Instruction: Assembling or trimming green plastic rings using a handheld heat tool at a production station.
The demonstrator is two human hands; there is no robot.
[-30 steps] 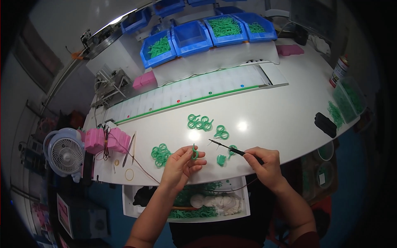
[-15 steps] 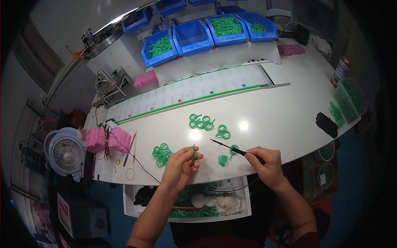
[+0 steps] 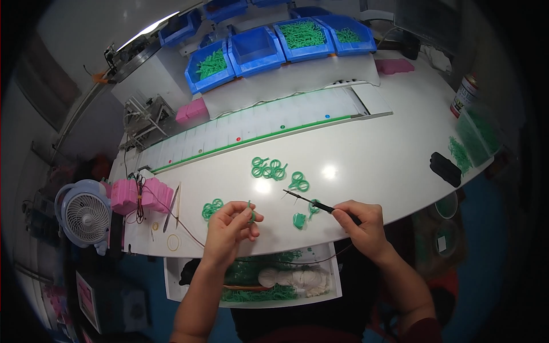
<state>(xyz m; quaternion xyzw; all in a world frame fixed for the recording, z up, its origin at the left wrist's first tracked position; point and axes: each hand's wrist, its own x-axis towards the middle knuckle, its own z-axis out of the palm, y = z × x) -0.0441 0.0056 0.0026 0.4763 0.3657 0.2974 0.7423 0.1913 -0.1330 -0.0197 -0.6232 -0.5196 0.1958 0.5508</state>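
My left hand (image 3: 227, 231) pinches a small green ring piece (image 3: 252, 216) between thumb and fingers, its thin stem pointing up. Beside that hand lies a cluster of green rings (image 3: 212, 207), partly covered by it. In my right hand (image 3: 364, 226) is a slim soldering-iron-like tool (image 3: 313, 202) with a dark handle, its thin tip angled up and left above the table. Beneath the tool are a single green ring (image 3: 314, 209) and a green lump (image 3: 299, 221). Farther back lie a small group of green rings (image 3: 298, 182) and a larger group of rings (image 3: 269, 169).
A green-edged white track (image 3: 251, 133) crosses the table behind the rings. Blue bins (image 3: 257, 57), some with green pieces, stand at the back. Pink blocks (image 3: 140, 194) and a fan (image 3: 86, 214) are at left. An open drawer (image 3: 331, 286) sits below the front edge.
The whole view has shifted slightly left. My left hand, with the ring piece, has moved left over part of the nearby cluster. My right hand keeps the tool in nearly the same pose.
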